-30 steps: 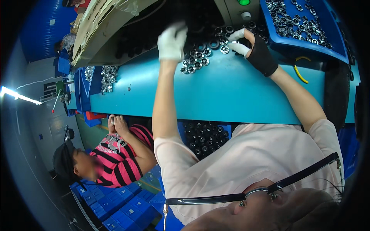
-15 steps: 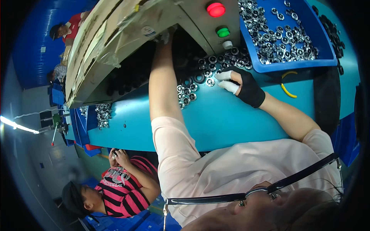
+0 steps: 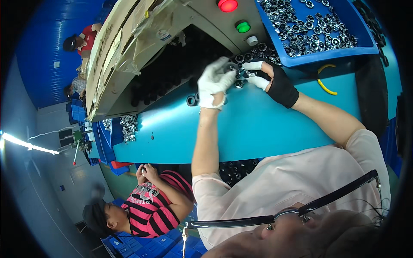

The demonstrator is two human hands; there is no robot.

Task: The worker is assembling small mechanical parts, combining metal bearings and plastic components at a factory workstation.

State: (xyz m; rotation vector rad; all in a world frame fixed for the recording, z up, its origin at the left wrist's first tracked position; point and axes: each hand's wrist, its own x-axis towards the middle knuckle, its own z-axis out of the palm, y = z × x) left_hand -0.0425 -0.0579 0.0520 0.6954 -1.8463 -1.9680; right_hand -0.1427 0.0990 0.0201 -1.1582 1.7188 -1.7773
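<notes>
From here I see a murky machine opening (image 3: pixel 172 71) at nine o'clock from the hands, loose black rings (image 3: pixel 192 101) at eight. The left hand (image 3: pixel 214 84) pinches a dark ring (image 3: pixel 232 67), blurred. At six, half-hidden black-and-chrome pieces (image 3: pixel 235 172) look already joined. The right hand (image 3: pixel 280 86) clamps a chrome part (image 3: pixel 249 74) between fingertips; plenty more lie unjoined in the blue tray (image 3: pixel 331 53) at two, cut off above.

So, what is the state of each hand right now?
Left hand: closed on a dark ring, slightly blurred.
Right hand: closed, pinching a small shiny part.
</notes>
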